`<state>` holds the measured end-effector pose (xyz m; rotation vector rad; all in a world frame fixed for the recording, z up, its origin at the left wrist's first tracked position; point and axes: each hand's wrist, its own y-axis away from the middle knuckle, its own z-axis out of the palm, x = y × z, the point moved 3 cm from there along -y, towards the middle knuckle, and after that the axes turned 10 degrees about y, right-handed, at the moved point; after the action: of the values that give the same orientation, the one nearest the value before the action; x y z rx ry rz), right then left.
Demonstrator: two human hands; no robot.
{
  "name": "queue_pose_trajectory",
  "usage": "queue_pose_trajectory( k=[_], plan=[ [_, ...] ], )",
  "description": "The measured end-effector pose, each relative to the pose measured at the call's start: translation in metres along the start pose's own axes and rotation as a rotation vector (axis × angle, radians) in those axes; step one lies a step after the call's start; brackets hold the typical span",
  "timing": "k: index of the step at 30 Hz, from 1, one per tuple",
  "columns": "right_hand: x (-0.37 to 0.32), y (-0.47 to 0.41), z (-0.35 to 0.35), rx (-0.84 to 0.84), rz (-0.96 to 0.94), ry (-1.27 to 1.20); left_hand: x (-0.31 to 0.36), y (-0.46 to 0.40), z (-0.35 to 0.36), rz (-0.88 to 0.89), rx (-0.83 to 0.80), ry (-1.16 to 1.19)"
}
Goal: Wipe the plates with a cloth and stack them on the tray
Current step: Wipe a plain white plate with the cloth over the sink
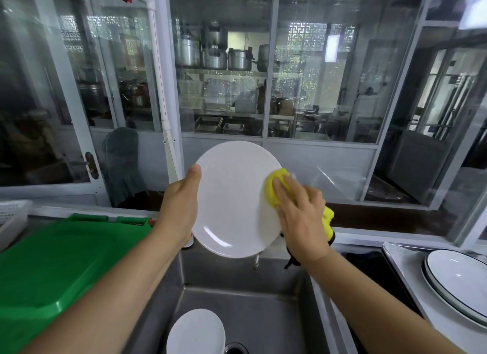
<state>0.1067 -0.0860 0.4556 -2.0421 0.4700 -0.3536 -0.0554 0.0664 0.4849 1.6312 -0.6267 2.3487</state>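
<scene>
- We hold a white plate (232, 203) up over the sink (237, 301), tilted nearly upright, face toward us.
- Our left hand (181, 203) grips the plate's left edge: thumb lies up along the front of the rim, the other fingers are hidden behind the plate, so we cannot tell how they lie.
- Our right hand (300, 216) presses a yellow cloth (276, 187) onto the plate's right edge; fingers are fairly straight and close together, lying flat on the cloth.
- The cloth bunches under and just past our right fingertips, wrapping over the rim; a loose end hangs down on the outer side of that hand, with a dark part trailing below the wrist.
- Second white plate (196, 332) lies in the sink basin, well below both hands, just beside the drain (234, 349).
- Green tray (58, 269) sits on the counter left of our left forearm, well apart from the held plate.
- Stack of dark-rimmed plates (458, 282) rests on a white tray (403, 264) to the right of our right forearm.
- White basket (13, 216) sits at far left, past the green tray.
- Glass partition (263, 76) stands beyond our fingertips, with pots (213, 50) on shelves behind it.
</scene>
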Motion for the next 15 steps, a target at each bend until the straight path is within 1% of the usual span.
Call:
queue_pose_trajectory(
  k=[2, 3, 7, 9, 11, 12, 14, 15],
  plan=[
    [0.009, -0.016, -0.002, -0.048, 0.087, -0.062, -0.003, 0.002, 0.0, -0.02, 0.013, 0.006],
    [0.012, -0.023, -0.003, -0.089, 0.162, -0.14, -0.004, 0.002, 0.0, -0.02, 0.017, 0.004],
    [0.021, -0.037, -0.005, -0.21, 0.523, -0.618, -0.005, -0.002, -0.005, -0.006, 0.035, 0.03],
    [0.017, -0.035, -0.006, -0.27, 0.623, -0.868, -0.008, -0.006, -0.007, -0.004, 0.041, 0.036],
    [0.014, -0.031, -0.008, -0.369, 0.738, -1.132, -0.012, -0.009, -0.008, -0.025, 0.038, 0.035],
    [0.013, -0.029, -0.009, -0.429, 0.783, -1.221, -0.015, -0.01, -0.008, -0.037, 0.034, 0.025],
    [0.012, -0.027, -0.011, -0.524, 0.818, -1.282, -0.018, -0.014, -0.008, -0.05, 0.015, -0.015],
    [0.011, -0.026, -0.011, -0.544, 0.818, -1.296, -0.019, -0.017, -0.008, -0.05, 0.005, -0.047]
  ],
)
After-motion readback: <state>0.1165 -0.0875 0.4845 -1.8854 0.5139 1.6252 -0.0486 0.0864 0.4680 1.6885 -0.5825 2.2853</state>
